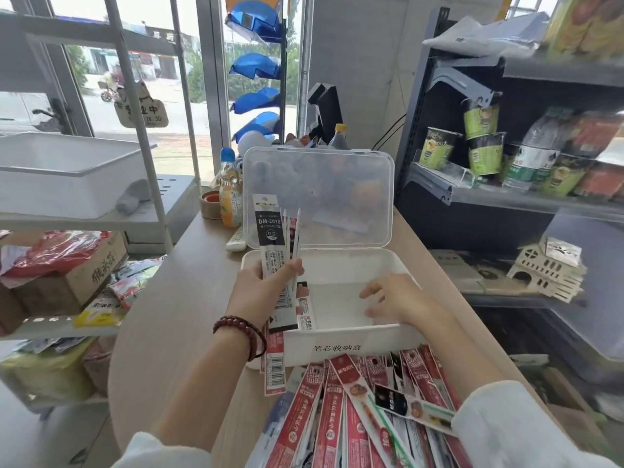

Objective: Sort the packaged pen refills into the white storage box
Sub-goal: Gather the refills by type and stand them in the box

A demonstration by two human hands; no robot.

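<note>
The white storage box (pixel 351 346) stands on the wooden counter with its clear lid (pixel 320 197) raised upright behind it. My left hand (pixel 260 288) grips a bundle of packaged pen refills (pixel 270 228), held upright over the box's left end; the front pack is black and white. My right hand (pixel 395 298) hovers inside the box with fingers spread and relaxed, holding nothing. A pile of red and black refill packs (pixel 354 407) lies on the counter in front of the box. The box floor looks bare white.
A juice bottle (pixel 230 190) and a tape roll (pixel 212 204) stand left of the lid. A white rack with a tray (pixel 67 170) and cartons stands on the left. A dark shelf with noodle cups (pixel 483 143) flanks the right. A monitor (pixel 326 109) stands behind.
</note>
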